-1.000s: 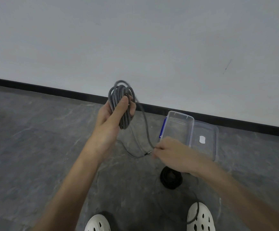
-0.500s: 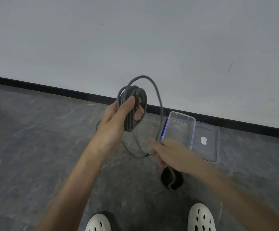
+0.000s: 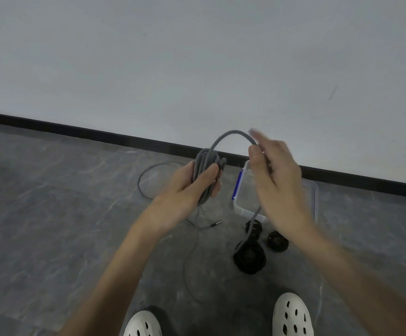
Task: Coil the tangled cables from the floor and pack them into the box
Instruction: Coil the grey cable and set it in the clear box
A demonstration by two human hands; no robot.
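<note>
pale grey wall [image 3: 197,57] fills upper half, plain, smooth, evenly lit. short dark diagonal scuff [image 3: 332,92] on wall at right, faint smudge just beside it. black baseboard [image 3: 100,133] runs along foot of wall, slanting down from left to right across view. below it dark grey stone-look floor [image 3: 51,214], mottled, paler veins and streaks, dull sheen. light soft, diffuse.

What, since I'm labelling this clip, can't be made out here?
The right hand: motion-blurred in the head view; whether it pinches the cable is unclear.
The box: head view, mostly behind the right hand; contents hidden.
The black coils: head view, too dark to count windings; one partly behind the right forearm.
The thin wire: head view, fades into the floor near the shoes.
</note>
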